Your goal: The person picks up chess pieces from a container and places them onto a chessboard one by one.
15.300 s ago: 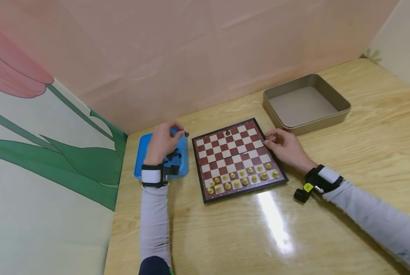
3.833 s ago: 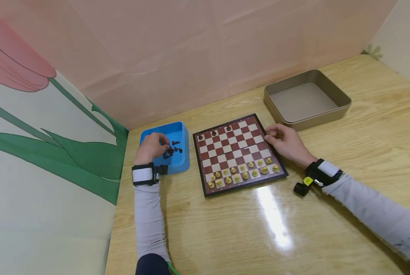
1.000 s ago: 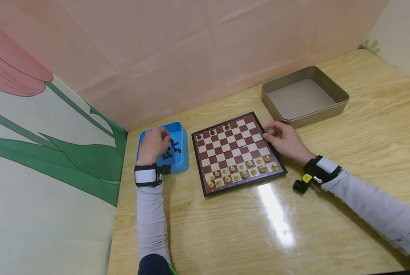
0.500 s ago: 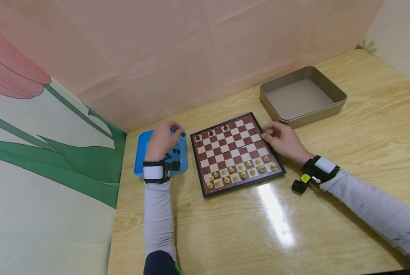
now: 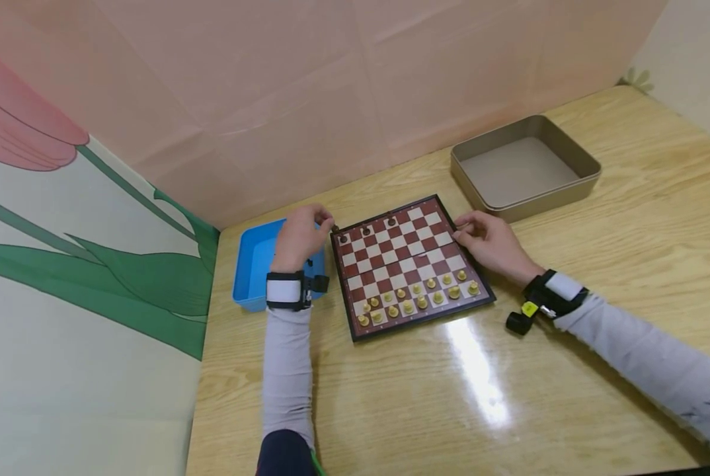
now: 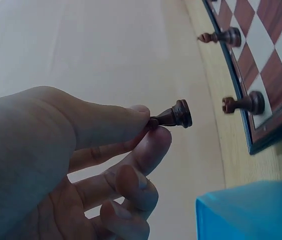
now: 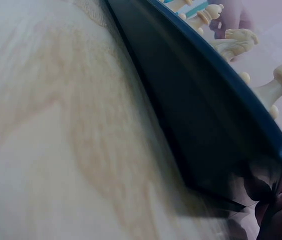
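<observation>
My left hand (image 5: 300, 238) pinches a dark brown chess piece (image 6: 175, 115) by its top between thumb and index fingertip; its base points away and its head is hidden. The hand is at the far left corner of the chessboard (image 5: 391, 264), beside the blue box (image 5: 244, 291). On the far row stand a dark rook (image 6: 248, 103) in the corner, a second dark piece (image 6: 225, 37) and a third dark piece (image 5: 392, 222). Pale yellow chess pieces (image 5: 408, 307) fill the two near rows. My right hand (image 5: 498, 250) holds the board's right edge with curled fingers.
Some dark pieces (image 5: 309, 262) show inside the blue box, partly behind the left wrist. A brown rectangular tin (image 5: 527, 205) stands beyond the right hand. The wooden table (image 5: 402, 396) meets a pink cloth wall (image 5: 307, 119) at the back.
Far-row dark pieces went from one to three over the earlier frames. Lately my left hand has lifted a dark piece from the blue box and moved right; my right hand has stayed put.
</observation>
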`<state>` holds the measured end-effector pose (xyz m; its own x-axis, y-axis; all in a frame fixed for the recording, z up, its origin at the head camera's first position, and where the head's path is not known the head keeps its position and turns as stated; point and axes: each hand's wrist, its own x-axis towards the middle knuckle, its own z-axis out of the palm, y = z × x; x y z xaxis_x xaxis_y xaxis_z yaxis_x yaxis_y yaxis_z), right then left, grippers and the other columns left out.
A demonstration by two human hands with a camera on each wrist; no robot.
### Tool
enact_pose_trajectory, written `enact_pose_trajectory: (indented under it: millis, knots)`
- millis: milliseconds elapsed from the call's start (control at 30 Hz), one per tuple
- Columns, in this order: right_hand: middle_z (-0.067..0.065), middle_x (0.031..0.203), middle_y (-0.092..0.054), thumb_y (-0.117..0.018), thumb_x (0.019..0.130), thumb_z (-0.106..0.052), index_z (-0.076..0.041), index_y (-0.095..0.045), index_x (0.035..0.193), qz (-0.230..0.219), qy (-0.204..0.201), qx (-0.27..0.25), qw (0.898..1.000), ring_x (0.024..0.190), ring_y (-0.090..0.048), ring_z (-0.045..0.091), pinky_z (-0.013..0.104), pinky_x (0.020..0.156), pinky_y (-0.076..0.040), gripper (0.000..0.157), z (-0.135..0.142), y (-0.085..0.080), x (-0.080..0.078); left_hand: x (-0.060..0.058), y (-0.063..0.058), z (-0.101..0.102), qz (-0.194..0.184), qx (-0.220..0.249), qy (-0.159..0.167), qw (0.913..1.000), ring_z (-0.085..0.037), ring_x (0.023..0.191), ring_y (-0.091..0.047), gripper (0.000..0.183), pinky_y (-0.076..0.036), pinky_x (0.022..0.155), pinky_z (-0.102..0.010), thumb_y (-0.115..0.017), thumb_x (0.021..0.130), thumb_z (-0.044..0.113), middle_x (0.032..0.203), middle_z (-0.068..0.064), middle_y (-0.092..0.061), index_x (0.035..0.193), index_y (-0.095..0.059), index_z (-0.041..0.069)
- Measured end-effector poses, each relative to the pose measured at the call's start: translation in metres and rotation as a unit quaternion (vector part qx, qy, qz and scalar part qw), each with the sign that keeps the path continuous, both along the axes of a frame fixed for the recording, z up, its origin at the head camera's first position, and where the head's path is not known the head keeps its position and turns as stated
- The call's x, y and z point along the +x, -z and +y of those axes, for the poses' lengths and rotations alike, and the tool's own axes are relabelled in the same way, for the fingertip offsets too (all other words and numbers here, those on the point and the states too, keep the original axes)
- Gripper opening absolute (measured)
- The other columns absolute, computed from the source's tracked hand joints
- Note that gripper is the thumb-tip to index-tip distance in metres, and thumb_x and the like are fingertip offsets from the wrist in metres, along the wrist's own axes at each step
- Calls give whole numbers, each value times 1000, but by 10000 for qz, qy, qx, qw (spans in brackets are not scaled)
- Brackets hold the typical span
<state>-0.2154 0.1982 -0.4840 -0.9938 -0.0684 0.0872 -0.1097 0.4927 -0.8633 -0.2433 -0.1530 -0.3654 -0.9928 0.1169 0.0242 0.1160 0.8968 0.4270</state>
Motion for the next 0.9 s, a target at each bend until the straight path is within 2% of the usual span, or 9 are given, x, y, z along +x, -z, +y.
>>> enact_pose_trajectory:
  millis: [367, 600, 900]
  knots:
    - [16, 108, -73, -66, 106, -21, -3, -66, 129, -38, -11, -44, 10000, 95, -66, 19, 20, 78, -45, 29, 0, 4, -1, -6, 12, 14, -13, -86, 32, 10000, -23, 88, -68, 20, -54, 70, -38, -65, 109, 29, 112, -6, -75, 115, -75, 13]
    - [17, 109, -74, -65, 107, -22, -4, -66, 129, -67, 12, -62, 10000, 94, -66, 17, 20, 77, -46, 29, 0, 2, -1, -11, 20, 20, 63, 16, 145, 9999, -22, 85, -68, 20, -56, 69, -39, -67, 108, 29, 110, -5, -75, 115, -76, 13]
    - [17, 109, -74, -66, 107, -23, -4, -66, 129, -63, -2, -18, 10000, 99, -67, 24, 21, 79, -45, 30, -2, 0, 0, -17, 30, 24, 113, -1, 72, 9999, -20, 86, -70, 20, -57, 71, -37, -68, 107, 29, 109, -4, -78, 114, -80, 14]
